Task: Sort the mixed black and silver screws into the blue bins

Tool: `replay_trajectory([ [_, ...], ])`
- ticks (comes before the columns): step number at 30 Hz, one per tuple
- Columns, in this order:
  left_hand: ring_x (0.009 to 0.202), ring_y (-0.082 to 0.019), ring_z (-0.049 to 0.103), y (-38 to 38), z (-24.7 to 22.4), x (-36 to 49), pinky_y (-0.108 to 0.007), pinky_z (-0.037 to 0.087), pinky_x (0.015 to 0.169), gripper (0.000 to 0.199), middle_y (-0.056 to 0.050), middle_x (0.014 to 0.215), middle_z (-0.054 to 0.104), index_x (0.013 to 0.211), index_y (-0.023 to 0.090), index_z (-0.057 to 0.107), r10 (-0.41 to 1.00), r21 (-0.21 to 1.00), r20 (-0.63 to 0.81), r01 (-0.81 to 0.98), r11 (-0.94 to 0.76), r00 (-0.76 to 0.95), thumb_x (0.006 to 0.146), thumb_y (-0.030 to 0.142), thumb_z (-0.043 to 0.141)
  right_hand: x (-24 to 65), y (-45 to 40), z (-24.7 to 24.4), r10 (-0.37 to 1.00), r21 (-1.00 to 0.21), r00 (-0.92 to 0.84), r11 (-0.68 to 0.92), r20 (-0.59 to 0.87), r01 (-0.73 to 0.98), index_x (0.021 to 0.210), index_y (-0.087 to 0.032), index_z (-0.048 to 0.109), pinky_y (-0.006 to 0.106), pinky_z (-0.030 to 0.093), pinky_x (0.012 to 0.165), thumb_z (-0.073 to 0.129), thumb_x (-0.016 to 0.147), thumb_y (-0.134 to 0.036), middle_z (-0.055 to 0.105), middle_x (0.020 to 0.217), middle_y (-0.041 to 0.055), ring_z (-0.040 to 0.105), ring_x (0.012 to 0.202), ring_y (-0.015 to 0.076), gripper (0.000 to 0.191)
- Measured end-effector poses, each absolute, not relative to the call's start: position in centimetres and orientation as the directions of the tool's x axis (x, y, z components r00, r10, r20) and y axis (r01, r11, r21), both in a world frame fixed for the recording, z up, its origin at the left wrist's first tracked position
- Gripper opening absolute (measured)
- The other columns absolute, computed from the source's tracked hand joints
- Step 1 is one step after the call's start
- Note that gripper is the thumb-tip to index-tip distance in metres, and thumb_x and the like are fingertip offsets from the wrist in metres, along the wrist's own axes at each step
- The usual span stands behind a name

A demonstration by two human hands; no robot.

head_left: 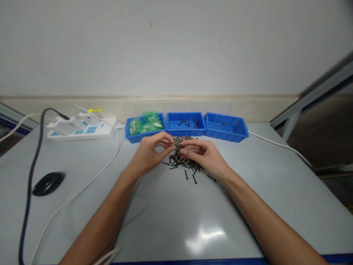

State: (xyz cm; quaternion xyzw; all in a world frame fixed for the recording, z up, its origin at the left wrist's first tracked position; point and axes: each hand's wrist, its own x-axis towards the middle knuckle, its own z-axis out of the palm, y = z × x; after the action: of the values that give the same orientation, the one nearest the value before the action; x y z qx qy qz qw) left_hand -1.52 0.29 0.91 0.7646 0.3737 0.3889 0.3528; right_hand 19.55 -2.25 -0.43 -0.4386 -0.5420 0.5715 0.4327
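Note:
A heap of small dark and brassy screws [182,162] lies on the table, with several black screws loose at its front edge. Over the left side of the heap is my left hand [154,151], thumb and fingertips pinched together. My right hand [202,154] faces it from the right, its thumb and forefinger also closed. The fingertips of both hands are close together above the screws. Whatever they pinch is too small to make out. Behind them, the middle blue bin [186,130] contains several dark screws.
The left blue bin [135,139] holds green plastic packets; the right blue bin [228,136] has a few small pieces. A white power strip [102,129] with plugs stands at back left. Cables run past a black mouse [49,184]. A wall rises behind the bins.

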Motion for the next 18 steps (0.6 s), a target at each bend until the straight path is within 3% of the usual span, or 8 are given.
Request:
replay_trajectory([
  [5, 0.078, -0.014, 0.068, 0.1, 0.9, -1.4, -0.026, 0.059, 0.076, 0.012, -0.003, 0.088, 0.071, 0.093, 0.017, 0.064, 0.829, 0.847, 0.305, 0.266, -0.461, 0.468, 0.086, 0.025, 0.071, 19.6, -2.2, -0.4, 0.968, -0.989, -0.234, -0.117, -0.094, -0.088, 0.087, -0.022, 0.078, 0.036, 0.059, 0.075, 0.087, 0.069, -0.034, 0.075, 0.073, 0.0012, 0.071, 0.07, 0.0167, 0.024],
  [8, 0.074, -0.013, 0.066, 0.2, 0.9, -1.9, -0.025, 0.055, 0.072, 0.011, -0.001, 0.085, 0.071, 0.093, 0.018, 0.067, 0.795, 0.773, 0.27, 0.37, -0.515, 0.543, 0.085, 0.021, 0.072, 19.8, -1.9, -0.5, 0.985, -0.995, -0.153, -0.085, -0.075, -0.061, 0.081, -0.021, 0.078, 0.035, 0.059, 0.074, 0.088, 0.068, -0.032, 0.074, 0.072, 0.0017, 0.069, 0.067, 0.0157, 0.02],
  [11, 0.071, -0.014, 0.063, 0.7, 0.6, -2.9, -0.025, 0.05, 0.068, 0.009, 0.0, 0.079, 0.07, 0.093, 0.019, 0.069, 0.778, 0.643, 0.231, 0.509, -0.572, 0.584, 0.084, 0.019, 0.072, 19.8, -1.9, -0.3, 0.997, -0.992, -0.07, 0.009, 0.018, -0.129, 0.108, -0.025, 0.077, 0.039, 0.059, 0.092, 0.087, 0.069, -0.027, 0.078, 0.106, 0.0058, 0.073, 0.093, 0.0197, 0.04],
  [14, 0.069, -0.014, 0.062, 1.1, 0.2, -3.5, -0.025, 0.047, 0.066, 0.007, -0.001, 0.076, 0.068, 0.092, 0.017, 0.069, 0.778, 0.572, 0.195, 0.575, -0.584, 0.597, 0.084, 0.018, 0.07, 19.8, -1.9, 0.0, 0.993, -0.987, -0.08, 0.069, 0.082, -0.146, 0.136, -0.033, 0.062, 0.041, 0.054, 0.103, 0.085, 0.069, -0.025, 0.064, 0.141, 0.006, 0.067, 0.116, 0.0226, 0.071],
  [16, 0.066, -0.014, 0.06, 1.2, 0.1, -3.6, -0.025, 0.045, 0.064, 0.004, 0.0, 0.074, 0.066, 0.089, 0.017, 0.069, 0.777, 0.554, 0.189, 0.588, -0.589, 0.6, 0.085, 0.017, 0.068, 19.9, -1.9, 0.1, 0.991, -0.991, -0.091, 0.089, 0.097, -0.096, 0.136, -0.031, 0.062, 0.039, 0.056, 0.098, 0.083, 0.072, -0.026, 0.066, 0.137, 0.007, 0.069, 0.108, 0.0211, 0.067],
  [18, 0.064, -0.013, 0.058, 1.1, 0.2, -3.3, -0.024, 0.043, 0.063, 0.001, 0.0, 0.071, 0.064, 0.084, 0.017, 0.067, 0.771, 0.549, 0.202, 0.582, -0.6, 0.604, 0.085, 0.016, 0.067, 20.2, -1.9, 0.2, 0.987, -0.994, -0.113, 0.111, 0.111, -0.002, 0.128, -0.025, 0.066, 0.035, 0.058, 0.083, 0.08, 0.076, -0.028, 0.073, 0.118, 0.0076, 0.071, 0.086, 0.0168, 0.053],
])
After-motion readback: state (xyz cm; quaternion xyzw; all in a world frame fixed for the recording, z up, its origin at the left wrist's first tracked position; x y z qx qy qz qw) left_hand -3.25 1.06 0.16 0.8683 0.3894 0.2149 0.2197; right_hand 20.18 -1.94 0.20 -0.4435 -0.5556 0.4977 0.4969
